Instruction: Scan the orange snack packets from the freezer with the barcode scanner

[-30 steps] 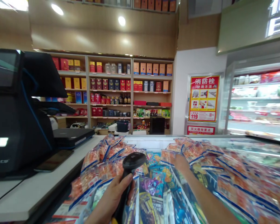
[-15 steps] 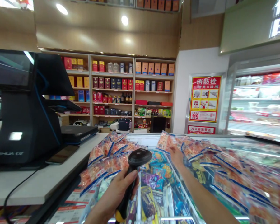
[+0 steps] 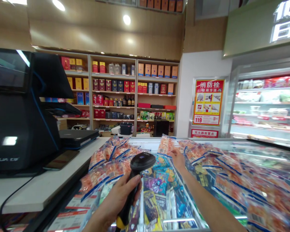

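Observation:
My left hand (image 3: pixel 118 195) is wrapped round the handle of a black and yellow barcode scanner (image 3: pixel 142 161), its head raised over the glass-topped freezer (image 3: pixel 140 141). My right hand (image 3: pixel 178 159) reaches forward and pinches the edge of a clear packet of orange-pink food (image 3: pixel 166 145). A white label shows at that packet's lower left, beyond the scanner head. Similar packets with blue edges lie in a pile on the left (image 3: pixel 103 170) and a larger pile on the right (image 3: pixel 229 180). What the food is, I cannot make out.
Coloured ice-cream wrappers (image 3: pixel 154 185) lie in a wire basket below. At left, a counter (image 3: pixel 26 196) holds a black till (image 3: pixel 21 129), a phone (image 3: pixel 61 160) and a flat black box (image 3: pixel 78 138). Shelves of boxes (image 3: pixel 113 85) and a red notice (image 3: pixel 208 102) stand behind.
The view has turned slightly right, so everything sits further left in the picture. Both hands keep their hold on the scanner and the packet, with little other movement.

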Tool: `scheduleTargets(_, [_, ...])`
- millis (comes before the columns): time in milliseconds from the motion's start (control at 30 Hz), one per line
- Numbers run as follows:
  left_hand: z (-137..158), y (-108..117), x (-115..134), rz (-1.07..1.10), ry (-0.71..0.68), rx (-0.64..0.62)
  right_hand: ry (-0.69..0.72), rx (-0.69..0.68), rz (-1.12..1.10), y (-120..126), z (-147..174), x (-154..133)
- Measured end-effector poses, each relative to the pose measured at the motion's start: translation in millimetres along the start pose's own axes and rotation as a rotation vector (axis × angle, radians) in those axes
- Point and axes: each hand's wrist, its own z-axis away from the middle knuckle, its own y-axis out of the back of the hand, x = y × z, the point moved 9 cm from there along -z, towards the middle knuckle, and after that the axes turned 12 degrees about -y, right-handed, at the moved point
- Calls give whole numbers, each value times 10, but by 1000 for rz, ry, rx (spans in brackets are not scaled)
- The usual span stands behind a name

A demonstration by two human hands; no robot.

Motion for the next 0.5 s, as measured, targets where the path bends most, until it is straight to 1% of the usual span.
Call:
scheduleTargets(67, [-5,-1,10,8,-11,5,5,-8,18,-16,-3,16])
scheduleTargets(133, [-13,35,25,18,-23,47,2,-34,40,-76,9,41])
scheduleTargets(233, [-22,119,28,33,-25,124,-7,-118,104,-263,70,51])
scheduleTargets(300, [-28,160,22,37,-24,148,-8,-177,166,-416,135,17])
scheduleTargets(400, [-39,198,3,33,-19,158,-1,-237,252,-627,230,-74])
scheduleTargets(500, [-56,218,-36,34,-6,156,-2,-255,282,-777,273,-151])
